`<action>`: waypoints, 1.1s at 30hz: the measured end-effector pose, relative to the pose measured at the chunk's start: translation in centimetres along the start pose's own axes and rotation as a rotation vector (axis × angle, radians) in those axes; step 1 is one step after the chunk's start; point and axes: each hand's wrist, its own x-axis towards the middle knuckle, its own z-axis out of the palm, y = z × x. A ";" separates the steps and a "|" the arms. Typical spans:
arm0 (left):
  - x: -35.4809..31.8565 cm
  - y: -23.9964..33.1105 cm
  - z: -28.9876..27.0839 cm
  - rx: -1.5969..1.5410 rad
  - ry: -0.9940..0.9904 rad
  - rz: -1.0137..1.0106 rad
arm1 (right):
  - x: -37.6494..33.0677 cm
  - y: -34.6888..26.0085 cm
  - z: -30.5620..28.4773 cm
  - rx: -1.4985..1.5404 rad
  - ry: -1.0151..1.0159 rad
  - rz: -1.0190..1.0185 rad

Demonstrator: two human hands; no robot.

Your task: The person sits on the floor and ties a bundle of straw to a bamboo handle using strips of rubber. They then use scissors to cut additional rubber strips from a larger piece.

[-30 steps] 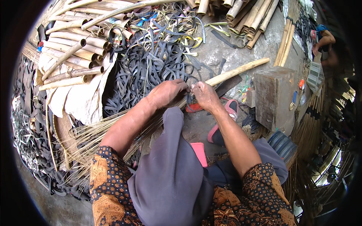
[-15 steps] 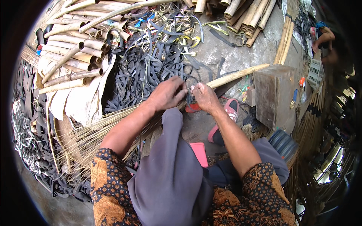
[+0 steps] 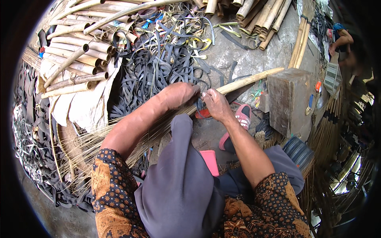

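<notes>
Fine fingerwork seems to be being done between the stick bundle (image 3: 156,126) and pale pole (image 3: 250,80), steadiness being called for; the left hand (image 3: 183,94) is blurred, the right hand (image 3: 216,104) curled, neither's closure nor hold discernible.

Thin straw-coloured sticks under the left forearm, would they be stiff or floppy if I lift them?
The thin sticks would probably be springy: they look slender but mostly straight. Their splayed ends suggest they might fan apart or snag.
</notes>
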 end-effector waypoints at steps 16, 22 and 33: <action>-3.4 3.4 3.2 0.222 0.323 -0.149 | 0.2 0.3 -0.1 -0.079 0.019 -0.062; -3.0 6.7 4.9 0.261 -0.383 0.114 | 0.4 0.2 0.0 -0.010 -0.018 0.021; -0.1 -0.9 0.8 -0.555 0.052 -0.442 | 0.2 1.3 0.5 0.109 -0.023 0.003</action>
